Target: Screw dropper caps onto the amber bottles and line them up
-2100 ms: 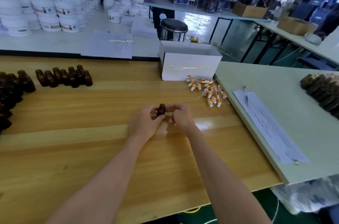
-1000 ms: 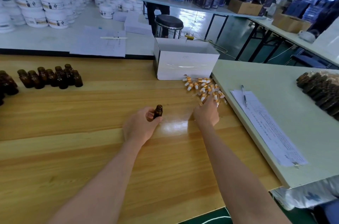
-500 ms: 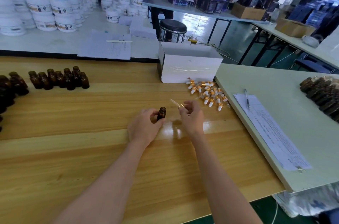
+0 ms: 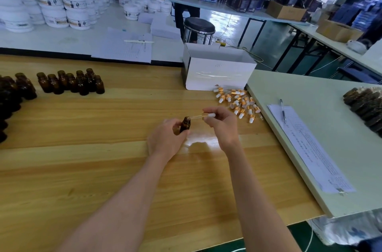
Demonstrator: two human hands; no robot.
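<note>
Head cam: R hand point(image 4: 221, 125), back from the cap pile point(image 4: 237, 101) just beyond it, is pinching a dropper cap point(image 4: 210, 115) and bringing its pipette tip to the mouth of the amber bottle point(image 4: 185, 124) that L hand point(image 4: 165, 138) is gripping right beside it, so screwing on is prob. next.

Left hand point(image 4: 165, 139) and right hand point(image 4: 222, 125): bare. Left forearm point(image 4: 124, 200) and right forearm point(image 4: 254, 196): bare from wrist down to the bottom edge of view, slim, narrowing at the wrists. Fingers slender. Nails too small to make out. Upper arms and clothing out of view.
</note>
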